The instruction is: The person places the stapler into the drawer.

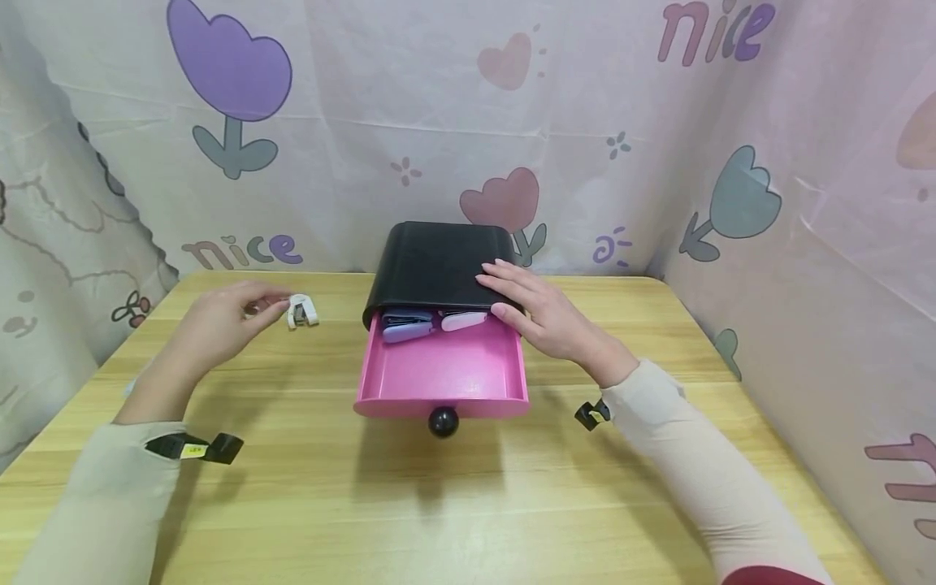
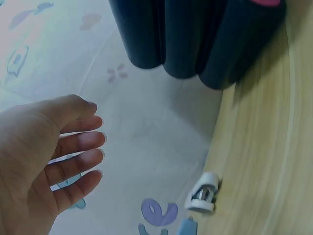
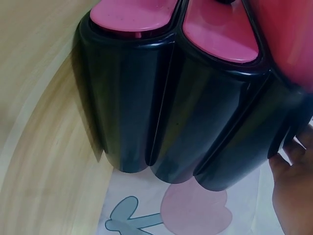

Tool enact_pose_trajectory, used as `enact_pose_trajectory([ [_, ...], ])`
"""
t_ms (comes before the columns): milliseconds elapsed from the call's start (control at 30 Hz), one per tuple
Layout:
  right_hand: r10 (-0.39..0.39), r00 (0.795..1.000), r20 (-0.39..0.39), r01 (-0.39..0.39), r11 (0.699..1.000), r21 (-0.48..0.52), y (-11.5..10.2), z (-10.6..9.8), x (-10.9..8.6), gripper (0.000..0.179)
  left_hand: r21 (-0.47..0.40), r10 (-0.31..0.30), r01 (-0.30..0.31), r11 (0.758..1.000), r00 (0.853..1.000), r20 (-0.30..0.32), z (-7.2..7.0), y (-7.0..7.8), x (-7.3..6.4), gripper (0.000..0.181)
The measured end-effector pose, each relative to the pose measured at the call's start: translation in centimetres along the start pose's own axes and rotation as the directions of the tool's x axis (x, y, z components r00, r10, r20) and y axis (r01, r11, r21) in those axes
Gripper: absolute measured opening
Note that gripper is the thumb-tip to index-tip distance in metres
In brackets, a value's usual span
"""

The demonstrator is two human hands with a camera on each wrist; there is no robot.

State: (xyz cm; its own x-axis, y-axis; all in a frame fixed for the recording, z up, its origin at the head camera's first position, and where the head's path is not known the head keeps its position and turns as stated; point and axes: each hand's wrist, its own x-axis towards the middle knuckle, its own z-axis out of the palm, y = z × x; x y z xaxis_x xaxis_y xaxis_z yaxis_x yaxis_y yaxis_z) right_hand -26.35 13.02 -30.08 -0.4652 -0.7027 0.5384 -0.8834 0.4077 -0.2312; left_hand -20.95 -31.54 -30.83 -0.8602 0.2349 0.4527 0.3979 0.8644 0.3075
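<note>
A black drawer cabinet (image 1: 442, 260) stands on the table, its top pink drawer (image 1: 446, 366) pulled out by a round black knob (image 1: 443, 422). At the back of that drawer lie a blue item (image 1: 408, 331) and a pale pink item (image 1: 464, 321), partly under the cabinet top. My right hand (image 1: 544, 313) rests on the cabinet's top right edge, fingers spread. To the left, my left hand (image 1: 227, 325) hovers with loosely bent fingers, fingertips close by a small white hole punch-like thing (image 2: 203, 196) with a metal middle. Nothing shows between its fingers (image 2: 80, 161).
Two lower pink drawers (image 3: 220, 29) are closed in the right wrist view. A light blue object (image 2: 188, 227) lies by the white thing, mostly cut off by the frame. A patterned cloth (image 1: 351, 162) hangs along the wooden table's (image 1: 468, 520) back and sides.
</note>
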Motion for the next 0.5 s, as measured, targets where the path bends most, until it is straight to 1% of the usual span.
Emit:
enact_pose_trajectory([
  [167,0.024,1.000,-0.004,-0.024,1.000,0.005,0.0,0.2,-0.1,0.046,-0.009,-0.060,0.061,0.998,0.997,0.053,-0.1,-1.6,-0.2,0.031],
  [333,0.034,0.999,-0.018,-0.033,0.999,0.017,0.0,0.4,-0.2,0.046,-0.036,-0.120,0.124,0.992,0.988,0.099,-0.6,-3.0,-0.9,0.036],
  [400,0.040,0.999,-0.017,-0.039,0.999,0.025,-0.1,0.4,-0.2,0.046,-0.028,-0.138,0.142,0.989,0.983,0.120,-0.8,-3.6,-1.3,0.038],
  [500,0.059,0.998,-0.009,-0.058,0.998,0.037,-0.1,0.4,-0.2,0.045,0.009,-0.157,0.157,0.988,0.974,0.161,-1.0,-4.4,-1.8,0.044],
])
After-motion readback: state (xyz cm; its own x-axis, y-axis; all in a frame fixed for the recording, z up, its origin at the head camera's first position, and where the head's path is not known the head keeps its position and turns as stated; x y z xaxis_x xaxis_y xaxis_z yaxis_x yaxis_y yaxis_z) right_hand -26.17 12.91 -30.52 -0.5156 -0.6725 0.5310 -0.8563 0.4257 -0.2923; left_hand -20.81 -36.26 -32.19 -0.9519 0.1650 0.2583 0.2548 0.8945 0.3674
